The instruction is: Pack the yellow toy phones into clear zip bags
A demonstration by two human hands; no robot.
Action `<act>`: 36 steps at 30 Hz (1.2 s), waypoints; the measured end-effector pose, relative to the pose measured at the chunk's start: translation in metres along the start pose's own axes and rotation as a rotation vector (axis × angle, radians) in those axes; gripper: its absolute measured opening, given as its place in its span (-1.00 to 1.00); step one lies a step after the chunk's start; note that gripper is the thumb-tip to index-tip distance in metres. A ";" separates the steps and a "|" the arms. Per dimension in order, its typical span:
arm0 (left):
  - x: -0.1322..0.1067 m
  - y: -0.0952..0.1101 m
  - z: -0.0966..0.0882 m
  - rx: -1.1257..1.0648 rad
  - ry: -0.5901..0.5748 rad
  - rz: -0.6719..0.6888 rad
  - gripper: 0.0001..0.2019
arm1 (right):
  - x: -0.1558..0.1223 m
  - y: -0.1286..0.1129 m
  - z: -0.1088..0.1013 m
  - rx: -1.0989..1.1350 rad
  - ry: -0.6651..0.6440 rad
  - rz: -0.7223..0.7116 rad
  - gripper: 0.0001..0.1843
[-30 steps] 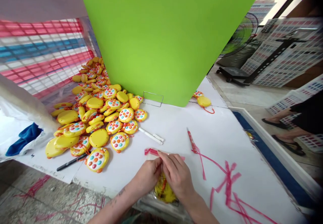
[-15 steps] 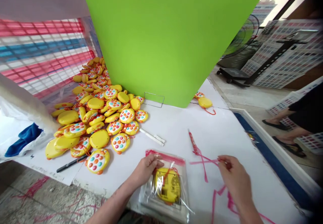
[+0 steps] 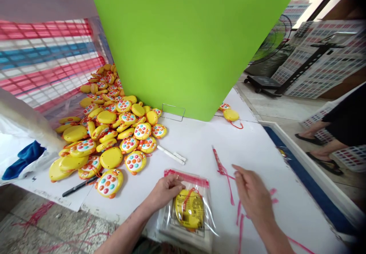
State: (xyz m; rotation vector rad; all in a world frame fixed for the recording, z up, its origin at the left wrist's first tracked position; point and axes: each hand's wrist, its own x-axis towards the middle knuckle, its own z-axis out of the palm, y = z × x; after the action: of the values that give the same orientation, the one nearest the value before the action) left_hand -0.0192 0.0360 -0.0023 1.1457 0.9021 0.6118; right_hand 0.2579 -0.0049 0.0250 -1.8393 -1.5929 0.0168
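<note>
Left hand (image 3: 167,190) on one bag (image 3: 197,180) holding one toy (image 3: 189,210); one white marker (image 3: 170,154)

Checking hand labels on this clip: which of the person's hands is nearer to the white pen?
Left. The left hand is just on the near side of the white pen, apart from it; the right hand is farther off, to the pen's right.
</note>
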 end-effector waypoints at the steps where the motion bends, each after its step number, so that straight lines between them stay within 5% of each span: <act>1: 0.001 -0.002 0.000 -0.006 0.004 -0.001 -0.66 | -0.002 -0.010 0.005 0.104 -0.120 0.054 -0.63; 5: -0.001 0.000 0.001 -0.003 0.002 0.003 -0.66 | -0.016 -0.038 0.027 0.388 -0.523 0.199 -0.54; 14: -0.004 0.017 -0.003 -0.010 -0.124 0.047 -0.65 | -0.012 -0.052 0.035 0.722 -0.720 0.303 -0.71; 27: -0.002 0.004 -0.004 -0.029 -0.016 -0.106 -0.62 | -0.020 -0.018 0.038 0.944 -0.724 0.532 -0.67; 36: -0.005 0.002 -0.010 -0.078 -0.064 -0.113 -0.51 | -0.027 -0.009 0.041 1.064 -0.705 0.562 -0.69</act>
State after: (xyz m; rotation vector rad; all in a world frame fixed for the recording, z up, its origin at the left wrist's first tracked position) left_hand -0.0302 0.0374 0.0002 1.0311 0.8749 0.5109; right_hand 0.2256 -0.0082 -0.0127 -1.3337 -0.9973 1.5742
